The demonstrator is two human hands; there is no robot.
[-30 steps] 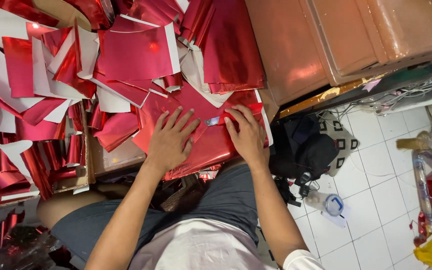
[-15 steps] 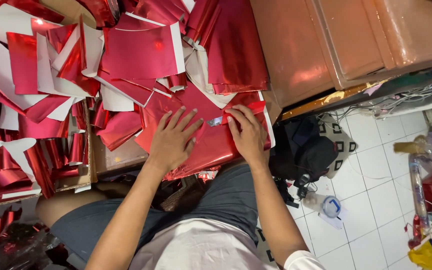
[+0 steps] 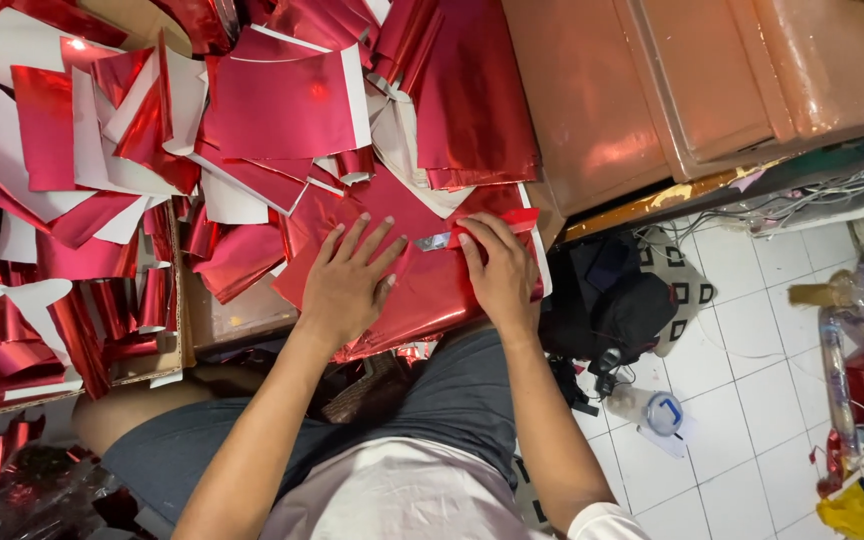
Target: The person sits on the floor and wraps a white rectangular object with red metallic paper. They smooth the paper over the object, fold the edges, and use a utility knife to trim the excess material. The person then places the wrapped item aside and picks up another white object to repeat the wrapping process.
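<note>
Left hand [image 3: 347, 285] lay flat, fingers spread, on a red foil sheet [image 3: 422, 290] over the lap; right hand [image 3: 500, 270] pressed its folded right edge, loose foil scraps [image 3: 152, 130] heaped far left.

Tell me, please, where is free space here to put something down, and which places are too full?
Free: the white tiled floor right of the black bag, and the brown cabinet top. Crowded: the red foil sheets heap up ahead and to the left; both the left hand and right hand press on a foil sheet.
</note>
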